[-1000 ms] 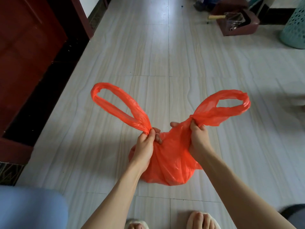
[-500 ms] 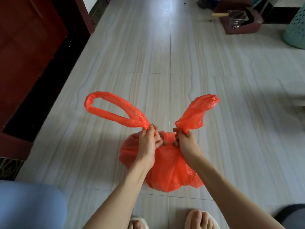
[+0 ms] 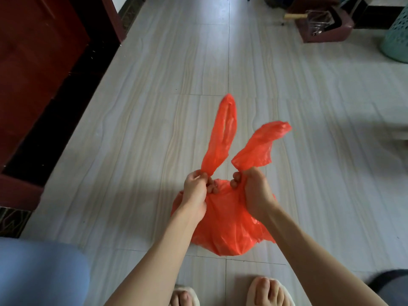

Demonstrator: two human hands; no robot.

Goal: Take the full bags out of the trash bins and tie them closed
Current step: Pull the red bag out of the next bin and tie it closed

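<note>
A full orange-red plastic bag [image 3: 225, 230] sits on the tiled floor just ahead of my feet. My left hand [image 3: 196, 193] pinches the base of the left handle loop [image 3: 220, 138], which stands up and away from me. My right hand [image 3: 254, 191] grips the base of the right handle [image 3: 262, 144], which leans to the right. The two hands are close together above the bag's mouth, with the handles side by side and apart. The bag's contents are hidden.
A dark red door [image 3: 33, 62] and black threshold line the left. A maroon box [image 3: 320, 23] with a wooden handle lies at the far right, beside a teal basket [image 3: 397, 40]. A light blue object [image 3: 39, 272] fills the lower left corner. My slippered feet [image 3: 265, 292] are below.
Both hands have come closer together over the bag. The left handle loop swung from pointing left to standing nearly upright, and the right handle folded inward.
</note>
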